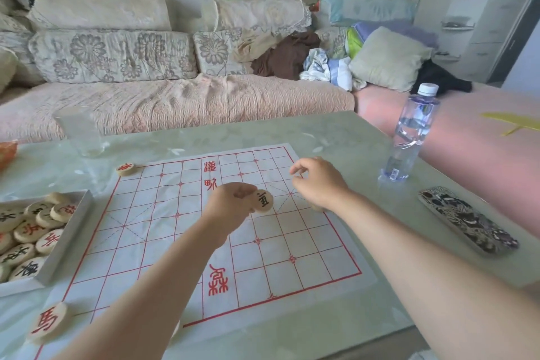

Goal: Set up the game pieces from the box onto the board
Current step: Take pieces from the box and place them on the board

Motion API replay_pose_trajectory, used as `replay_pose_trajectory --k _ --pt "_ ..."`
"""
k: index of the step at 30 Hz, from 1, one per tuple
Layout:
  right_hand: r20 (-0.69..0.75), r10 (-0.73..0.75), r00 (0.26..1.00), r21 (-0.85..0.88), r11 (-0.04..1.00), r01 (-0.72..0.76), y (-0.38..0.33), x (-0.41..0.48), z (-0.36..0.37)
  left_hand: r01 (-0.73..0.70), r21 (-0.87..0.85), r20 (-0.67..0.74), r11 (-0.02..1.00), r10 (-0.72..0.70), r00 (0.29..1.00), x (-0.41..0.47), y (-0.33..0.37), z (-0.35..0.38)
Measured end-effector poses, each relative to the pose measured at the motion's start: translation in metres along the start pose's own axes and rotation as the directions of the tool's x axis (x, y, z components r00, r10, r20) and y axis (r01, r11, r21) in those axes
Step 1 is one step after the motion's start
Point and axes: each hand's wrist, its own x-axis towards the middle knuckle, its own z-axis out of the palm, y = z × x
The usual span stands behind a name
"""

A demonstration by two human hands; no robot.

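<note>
Over the board (163, 242), the left hand (230, 207) pinches a black-marked piece (264, 201), ready for placing. The right hand (318, 181) curls its fingers, possibly around another piece; I cannot tell.

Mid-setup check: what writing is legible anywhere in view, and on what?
"馬", red: near-left piece at the board's corner.
"車", black, likely: held piece in the left hand.
Red character on far-left piece: blurred.
Red river characters on board: stylised, unsure.
Pieces in box, bottle label: too small.

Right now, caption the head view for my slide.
Left hand holds a black-marked piece above the board, right hand hovering alongside; box of pieces at left.
</note>
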Motion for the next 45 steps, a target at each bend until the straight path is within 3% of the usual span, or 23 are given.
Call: replay_pose_trajectory --k 2,4,8,10,12,15,19,36,45 --pt "0.127 -0.114 0.985 0.197 0.976 0.087 -0.016 -0.014 0.001 0.046 -0.099 0.002 0.994 -0.047 0.999 0.002 0.005 0.001" --pt "0.176 -0.182 0.967 0.236 0.962 0.138 -0.031 -0.028 0.007 0.090 -0.204 0.014 0.975 -0.089 0.996 0.005 0.011 0.000" --pt "0.073 -0.248 0.966 0.248 0.943 0.224 -0.041 -0.028 0.026 0.095 -0.200 0.017 0.975 -0.093 0.995 0.006 0.013 -0.003" --pt "0.069 -0.241 0.968 0.233 0.947 0.219 -0.039 -0.021 0.033 0.022 -0.061 -0.012 0.998 -0.022 1.000 0.010 0.010 -0.005" --pt "0.049 -0.192 0.980 0.190 0.965 0.180 -0.036 -0.012 0.036 -0.091 0.221 -0.026 0.971 0.099 0.995 0.015 0.005 -0.014" --pt "-0.016 -0.076 0.997 0.111 0.991 0.078 -0.027 0.012 0.034 -0.203 0.612 0.016 0.765 0.244 0.970 0.026 -0.009 -0.028" --pt "-0.077 0.047 0.996 -0.083 0.995 -0.054 -0.009 0.056 0.029 -0.203 0.769 0.057 0.606 0.251 0.966 0.039 -0.030 -0.038" --pt "-0.164 0.079 0.983 -0.364 0.922 -0.134 0.009 0.149 0.055 -0.247 0.786 0.106 0.566 0.270 0.957 0.059 -0.045 -0.045" --pt "0.020 -0.156 0.988 -0.154 0.976 0.157 -0.090 0.097 0.065 -0.240 0.698 0.105 0.674 0.235 0.966 0.036 -0.034 -0.075"
